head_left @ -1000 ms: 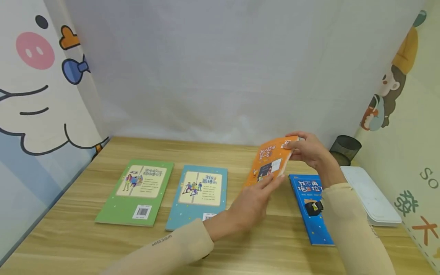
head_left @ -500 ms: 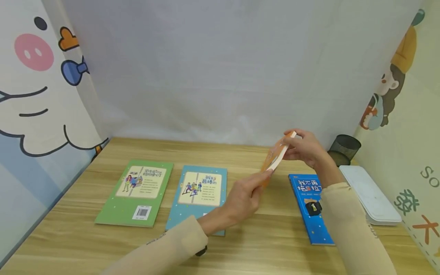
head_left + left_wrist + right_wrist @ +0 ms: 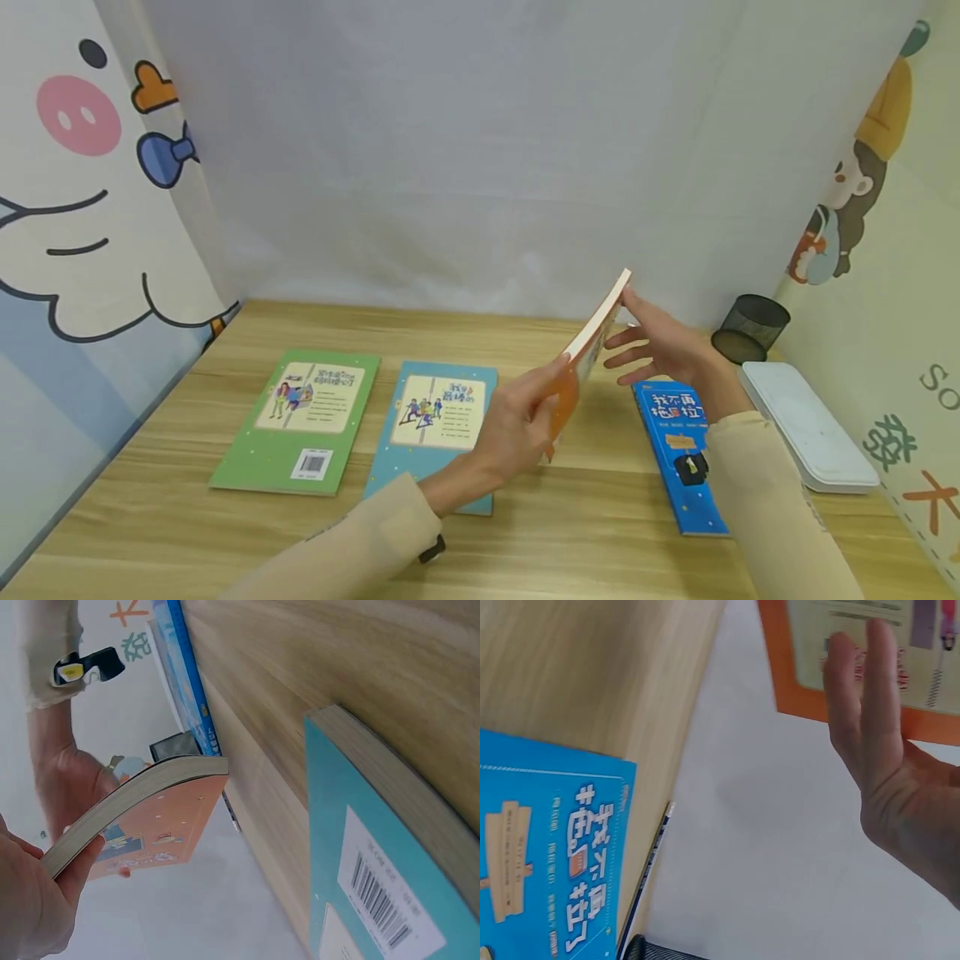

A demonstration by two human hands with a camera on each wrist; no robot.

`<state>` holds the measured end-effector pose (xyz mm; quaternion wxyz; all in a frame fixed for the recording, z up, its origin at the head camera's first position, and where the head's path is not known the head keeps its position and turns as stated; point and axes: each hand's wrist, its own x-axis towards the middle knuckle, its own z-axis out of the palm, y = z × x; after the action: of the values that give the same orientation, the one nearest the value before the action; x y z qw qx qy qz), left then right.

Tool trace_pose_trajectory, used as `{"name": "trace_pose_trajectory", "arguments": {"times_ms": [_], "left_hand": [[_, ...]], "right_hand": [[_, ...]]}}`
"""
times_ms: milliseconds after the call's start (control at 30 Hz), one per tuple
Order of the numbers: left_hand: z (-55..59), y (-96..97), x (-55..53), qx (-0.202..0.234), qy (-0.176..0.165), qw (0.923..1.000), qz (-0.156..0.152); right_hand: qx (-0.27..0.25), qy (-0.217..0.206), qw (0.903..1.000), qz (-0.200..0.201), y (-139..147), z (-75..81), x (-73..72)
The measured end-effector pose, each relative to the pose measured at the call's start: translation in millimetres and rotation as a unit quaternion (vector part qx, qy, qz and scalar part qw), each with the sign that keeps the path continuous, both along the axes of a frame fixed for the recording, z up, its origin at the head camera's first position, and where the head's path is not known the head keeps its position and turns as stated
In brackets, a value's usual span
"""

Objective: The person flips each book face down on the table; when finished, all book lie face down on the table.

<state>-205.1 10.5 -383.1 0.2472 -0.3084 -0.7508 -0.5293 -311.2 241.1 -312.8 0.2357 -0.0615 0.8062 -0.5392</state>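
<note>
Orange paperback book with pale page edges [image 3: 588,353] is tilted in the air above the light wood-grain table [image 3: 150,508], between a teal paperback [image 3: 435,412] on the left and a blue paperback [image 3: 667,417] on the right. The left hand [image 3: 517,421] pinches its near part between thumb and fingers. The right hand [image 3: 663,342] has its fingers straight and spread beside the far part; whether they touch it, I cannot tell. Its pages curve, so I judge it light, flexible, maybe slightly slippery, and better held at both ends. The blue cover reads 我不再拖拉了; the teal one shows 最棒的 and a barcode [image 3: 381,900]. A green paperback [image 3: 307,417], farther left, also bears a barcode.
</note>
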Motion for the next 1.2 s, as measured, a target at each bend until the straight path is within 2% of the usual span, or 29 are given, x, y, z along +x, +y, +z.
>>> {"name": "trace_pose_trajectory", "arguments": {"times_ms": [167,400,567,767,900,1067,1200], "left_hand": [[4.1,-2.3,4.7,0.044,-0.024,0.9983,-0.030],[11.3,-5.3,11.0,0.094,-0.063,0.9922,-0.051],[13.0,-5.2,13.9,0.107,-0.090,0.9892,-0.047],[13.3,-6.6,15.2,0.133,-0.161,0.9764,-0.056],[14.3,-9.5,13.0,0.127,-0.187,0.9731,-0.044],[13.4,-16.3,6.9,0.096,-0.211,0.9724,-0.026],[9.4,-22.6,4.4,0.069,-0.268,0.9605,-0.028]], "right_hand": [[-0.006,-0.023,0.9995,0.019,8,-12.7,-2.0],[-0.079,-0.010,0.9957,0.047,14,-38.3,-2.8],[-0.124,-0.014,0.9916,0.034,11,-48.7,-2.5],[-0.119,-0.016,0.9927,0.001,9,-54.0,0.8],[-0.110,-0.008,0.9939,-0.010,12,-56.4,2.0],[-0.095,0.018,0.9953,-0.008,22,-57.4,3.7],[-0.076,0.023,0.9967,-0.013,29,-56.5,3.9]]}}
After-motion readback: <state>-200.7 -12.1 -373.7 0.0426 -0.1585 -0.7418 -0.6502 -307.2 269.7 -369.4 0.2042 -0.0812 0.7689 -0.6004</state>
